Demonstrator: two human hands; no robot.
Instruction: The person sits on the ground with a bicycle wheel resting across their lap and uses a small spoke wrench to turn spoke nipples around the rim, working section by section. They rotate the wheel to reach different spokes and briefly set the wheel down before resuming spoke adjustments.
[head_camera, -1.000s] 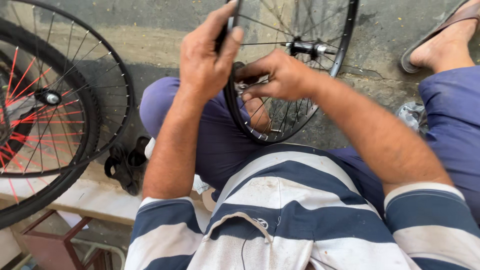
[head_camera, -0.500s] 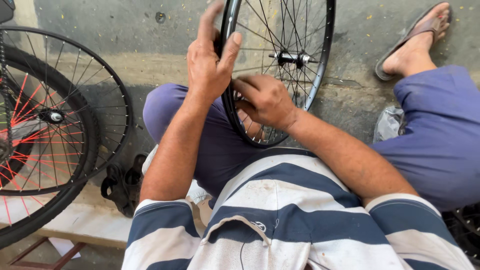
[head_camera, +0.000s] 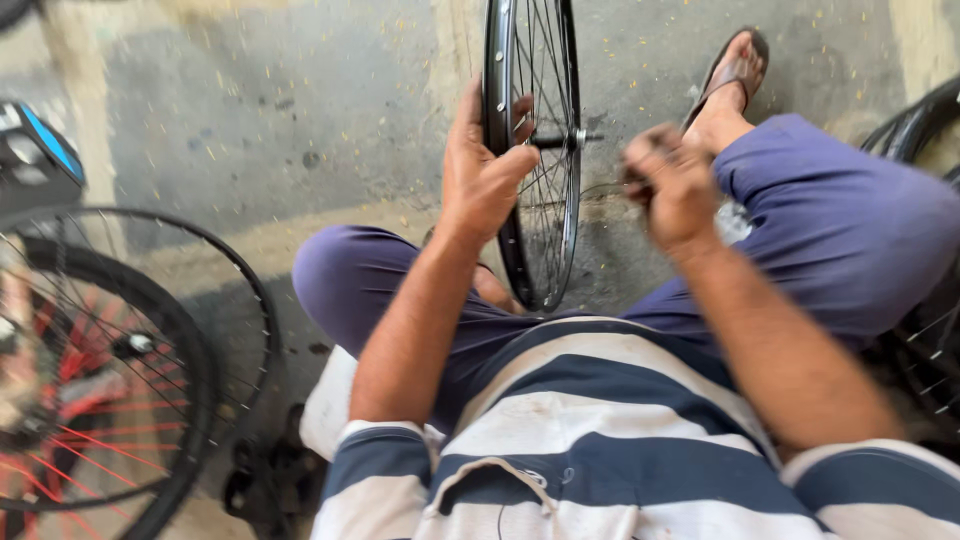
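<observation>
The person sits low on the concrete floor (head_camera: 300, 120), knees spread, with a black spoked bicycle wheel rim (head_camera: 530, 150) standing upright and edge-on between the legs, its bottom resting near the lap. The left hand (head_camera: 480, 175) wraps the near side of that rim, thumb on one side and fingers curled over the other, pressed firmly around the metal. The right hand (head_camera: 672, 185) is off the wheel, just to the right of the hub axle (head_camera: 560, 140), and it is blurred; the fingers look bunched together, but whether they pinch anything I cannot tell. A foot in a brown sandal (head_camera: 735, 75) lies beyond the right knee. To the left stands another wheel with a black tyre and red spokes (head_camera: 90, 400), well apart from the hands, with a thin bare black rim (head_camera: 262, 330) leaning beside it
</observation>
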